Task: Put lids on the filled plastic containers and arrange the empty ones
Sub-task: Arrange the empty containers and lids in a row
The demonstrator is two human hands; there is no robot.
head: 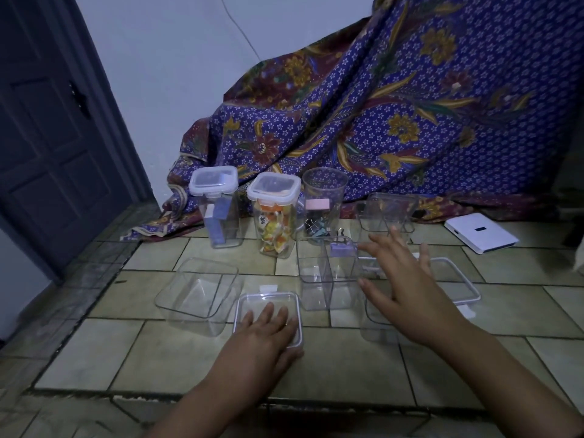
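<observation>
My left hand (267, 335) lies flat, fingers apart, on a square clear lid with a white rim (252, 303) on the tiled floor. My right hand (403, 273) hovers spread open over a clear container (376, 324) and a large white-rimmed lid (458, 279). An empty square container (197, 290) sits to the left. A tall clear container (322, 279) with a purple binder clip stands in the middle. At the back stand two lidded containers, one with blue items (216, 207) and one with wrapped sweets (275, 213), plus an unlidded round jar (322, 203) and another clear container (387, 213).
A patterned purple cloth (395, 105) drapes over something behind the containers. A white flat box (480, 232) lies at the right on the tiles. A dark door (47, 137) stands at the left. The tiled step's edge (221, 396) runs close in front of me.
</observation>
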